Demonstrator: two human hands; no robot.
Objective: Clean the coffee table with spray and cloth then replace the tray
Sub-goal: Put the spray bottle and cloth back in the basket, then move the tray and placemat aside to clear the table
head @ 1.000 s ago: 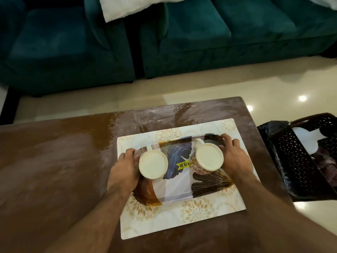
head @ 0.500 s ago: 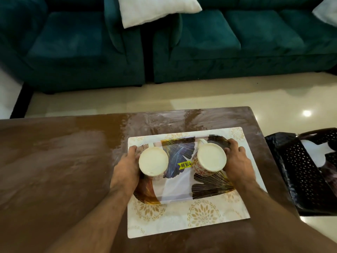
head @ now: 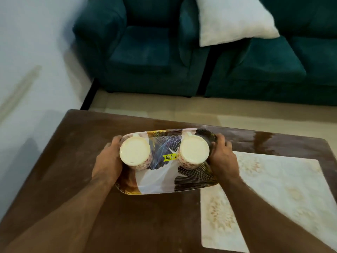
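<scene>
A patterned oval tray with a yellow price sticker carries two upside-down cream mugs, one on the left and one on the right. My left hand grips the tray's left end and my right hand grips its right end. The tray is held over the left half of the brown coffee table, off the cream floral placemat that lies to the right. Whether the tray touches the table I cannot tell. No spray or cloth is in view.
A teal armchair and a teal sofa with a white cushion stand beyond the table across a strip of pale floor. A white wall is close on the left.
Both hands have carried the tray with the mugs off the placemat and to the left. The view has swung left; the black chair on the right is out of sight.
</scene>
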